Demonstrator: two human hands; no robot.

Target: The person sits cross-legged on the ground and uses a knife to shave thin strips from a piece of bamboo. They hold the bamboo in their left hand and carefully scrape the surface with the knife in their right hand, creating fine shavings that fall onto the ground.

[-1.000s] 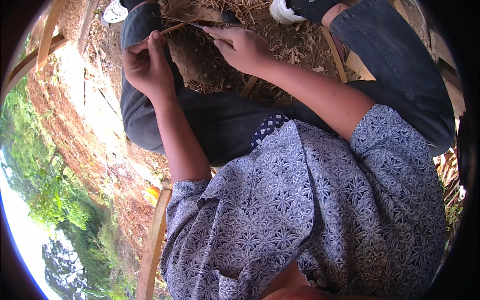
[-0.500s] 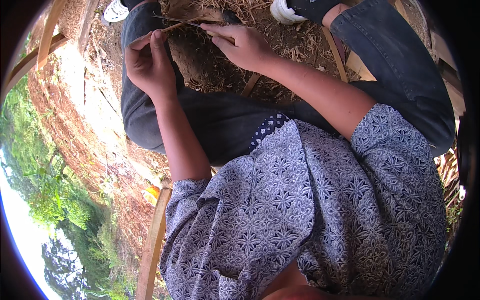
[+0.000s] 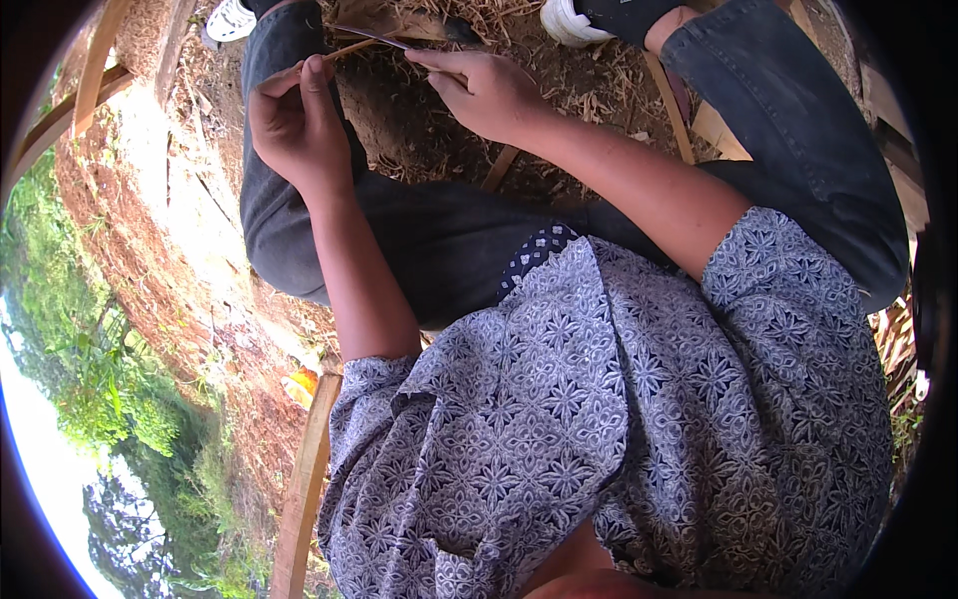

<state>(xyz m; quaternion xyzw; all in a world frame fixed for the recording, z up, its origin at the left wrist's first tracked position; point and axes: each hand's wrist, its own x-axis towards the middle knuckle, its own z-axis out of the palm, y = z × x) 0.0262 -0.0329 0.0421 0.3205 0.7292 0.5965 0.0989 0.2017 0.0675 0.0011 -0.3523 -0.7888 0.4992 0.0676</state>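
Observation:
My left hand (image 3: 299, 130) is closed in a pinch, thumb on top, on a thin pale strip of wood or bamboo (image 3: 351, 48). The strip points out to the right from my fingertips. Opposite it, my right hand (image 3: 489, 95) is wrapped round the handle of a knife (image 3: 374, 35), with the forefinger stretched along toward the blade. The narrow blade points left and crosses the strip near its right end. Whether the edge bites into the strip is too small to tell. Most of the knife's handle is hidden in my palm.
Wood shavings (image 3: 599, 85) litter the brown ground between my bent legs in dark trousers (image 3: 419, 215). Pale wooden slats (image 3: 667, 105) lie at the right. A wooden post (image 3: 304, 489) stands at the lower left, beside a sunlit earth slope (image 3: 150, 240) and greenery.
My right hand and the knife have shifted slightly to the right, the blade sliding along toward the strip's right end. My left hand has hardly moved.

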